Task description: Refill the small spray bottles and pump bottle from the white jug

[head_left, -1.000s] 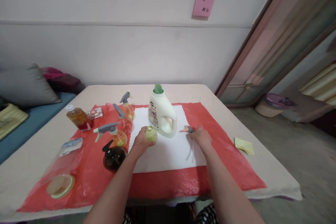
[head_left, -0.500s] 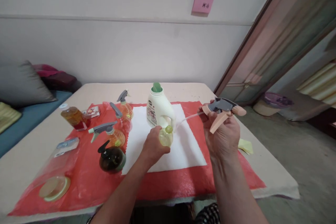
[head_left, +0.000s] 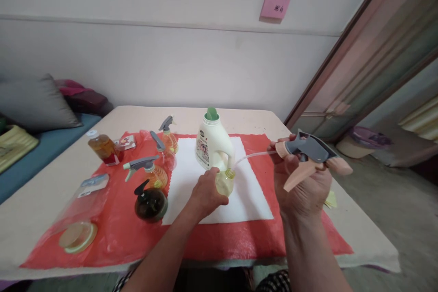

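My left hand (head_left: pixel 208 191) is closed round a small yellowish clear bottle (head_left: pixel 225 184) with an uncapped neck, over the white cloth (head_left: pixel 246 200). In my right hand (head_left: pixel 299 187) lies a grey and peach spray trigger head (head_left: pixel 313 150), gripped by the fingers. Its thin clear dip tube (head_left: pixel 255 155) points left, its far end near the jug and apart from the bottle's neck. Just behind the bottle stands a white jug (head_left: pixel 215 139) with a handle, a printed label and an open mouth; something green (head_left: pixel 211 113) shows in that mouth.
Left on the red sheet (head_left: pixel 112 237) stand several spray bottles (head_left: pixel 156 176), a dark pump bottle (head_left: pixel 151 203) and a round lidded tub (head_left: pixel 78 236). A bottle of amber liquid (head_left: pixel 104 148) stands farther back. A yellow cloth (head_left: pixel 331 199) lies right, partly behind my right hand.
My right hand has moved right and nearer with the spray trigger head. The view has shifted a little, so the table's things appear farther right. My left hand still holds the bottle.
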{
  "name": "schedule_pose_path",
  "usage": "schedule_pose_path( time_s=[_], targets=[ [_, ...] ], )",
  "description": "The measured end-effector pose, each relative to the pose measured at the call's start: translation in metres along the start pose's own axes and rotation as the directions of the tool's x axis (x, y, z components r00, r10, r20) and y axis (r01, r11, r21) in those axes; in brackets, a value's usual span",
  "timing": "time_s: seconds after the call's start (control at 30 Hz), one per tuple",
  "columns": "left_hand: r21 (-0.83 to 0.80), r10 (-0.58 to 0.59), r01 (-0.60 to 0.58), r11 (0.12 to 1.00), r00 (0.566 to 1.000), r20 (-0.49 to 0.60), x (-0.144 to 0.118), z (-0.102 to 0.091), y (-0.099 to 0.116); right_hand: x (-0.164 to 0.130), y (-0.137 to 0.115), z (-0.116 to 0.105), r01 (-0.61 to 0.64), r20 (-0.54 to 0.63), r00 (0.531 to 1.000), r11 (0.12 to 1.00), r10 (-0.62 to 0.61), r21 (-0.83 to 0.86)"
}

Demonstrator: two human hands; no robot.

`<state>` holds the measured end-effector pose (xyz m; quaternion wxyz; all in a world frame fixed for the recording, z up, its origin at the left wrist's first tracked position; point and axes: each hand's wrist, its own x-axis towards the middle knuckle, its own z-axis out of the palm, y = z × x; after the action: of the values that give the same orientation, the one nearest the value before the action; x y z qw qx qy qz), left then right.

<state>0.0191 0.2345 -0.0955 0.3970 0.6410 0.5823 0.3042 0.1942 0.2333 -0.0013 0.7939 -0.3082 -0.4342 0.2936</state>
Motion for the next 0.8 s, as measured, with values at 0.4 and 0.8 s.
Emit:
schedule_pose_path(
  time_s=[0.4, 0.8],
  targets=[
    [-0.151, 0.081, -0.088, 0.985, 0.995, -0.055, -0.015, -0.018, 0.031, -0.027, 0.04, -0.004, -0.345, 0.323, 0.869, 0.927, 0.374, -0.145],
    [-0.019, 0.082, -0.085, 0.996, 0.99, -0.115, -0.021, -0.019, 0.033, -0.034, 0.054, 0.002, -0.451, 0.326, 0.828, 0.888, 0.455, -0.095]
  ],
)
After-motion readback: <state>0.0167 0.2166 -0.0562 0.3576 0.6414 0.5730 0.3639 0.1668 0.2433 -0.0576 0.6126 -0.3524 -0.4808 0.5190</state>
